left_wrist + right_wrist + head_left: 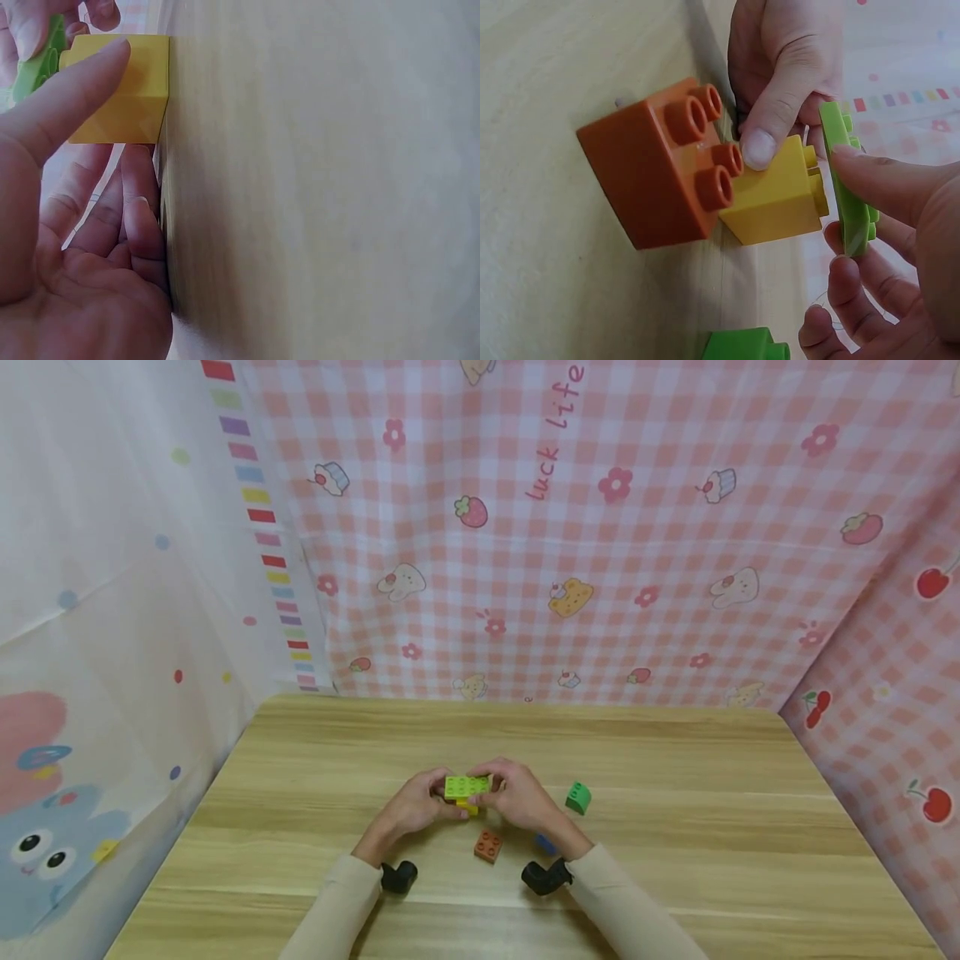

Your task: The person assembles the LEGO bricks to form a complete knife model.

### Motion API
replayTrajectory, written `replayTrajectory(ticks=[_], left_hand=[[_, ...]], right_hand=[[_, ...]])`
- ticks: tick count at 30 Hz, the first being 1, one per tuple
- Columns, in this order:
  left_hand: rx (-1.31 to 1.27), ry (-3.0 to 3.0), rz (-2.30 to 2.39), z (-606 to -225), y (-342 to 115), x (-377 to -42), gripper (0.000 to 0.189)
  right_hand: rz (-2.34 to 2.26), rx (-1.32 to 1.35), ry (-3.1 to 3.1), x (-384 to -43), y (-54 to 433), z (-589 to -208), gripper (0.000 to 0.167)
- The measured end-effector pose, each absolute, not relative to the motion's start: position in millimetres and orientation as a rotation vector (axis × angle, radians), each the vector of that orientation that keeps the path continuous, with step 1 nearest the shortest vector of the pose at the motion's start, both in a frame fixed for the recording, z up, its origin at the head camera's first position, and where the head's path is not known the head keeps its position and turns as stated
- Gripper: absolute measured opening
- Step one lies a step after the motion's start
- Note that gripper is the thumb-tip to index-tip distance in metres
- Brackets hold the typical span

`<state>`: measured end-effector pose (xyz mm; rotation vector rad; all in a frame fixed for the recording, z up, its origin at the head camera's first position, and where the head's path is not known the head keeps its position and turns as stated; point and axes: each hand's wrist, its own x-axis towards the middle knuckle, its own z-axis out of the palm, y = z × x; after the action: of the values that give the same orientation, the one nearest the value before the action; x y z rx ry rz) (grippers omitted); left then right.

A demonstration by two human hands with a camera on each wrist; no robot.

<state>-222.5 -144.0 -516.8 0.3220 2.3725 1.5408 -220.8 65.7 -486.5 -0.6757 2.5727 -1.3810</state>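
Currently, yellow block [769, 202] is pinched between thumb and fingers of left hand [415, 804], spread only to block width. Light green plate [460, 787] is gripped by fingers of right hand [519, 795], held tilted just over the yellow studs; contact unclear. On bench [675, 752], orange block [488, 845] and partly hidden blue piece [546, 843] are seen on the person's side of the fingers, green block [577, 797] right of the right fingers.
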Motion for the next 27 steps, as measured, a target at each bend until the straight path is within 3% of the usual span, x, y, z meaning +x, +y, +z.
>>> replayTrajectory(ticks=[23,27], left_hand=[[0.37,2.349,1.527,-519,-145,-224,0.031],[0.371,2.354,1.54,-504,-143,-216,0.03]], right_hand=[[-1.349,-0.717,2.567,-223,65,-494,0.035],[-1.334,-0.741,2.576,-224,66,-494,0.034]])
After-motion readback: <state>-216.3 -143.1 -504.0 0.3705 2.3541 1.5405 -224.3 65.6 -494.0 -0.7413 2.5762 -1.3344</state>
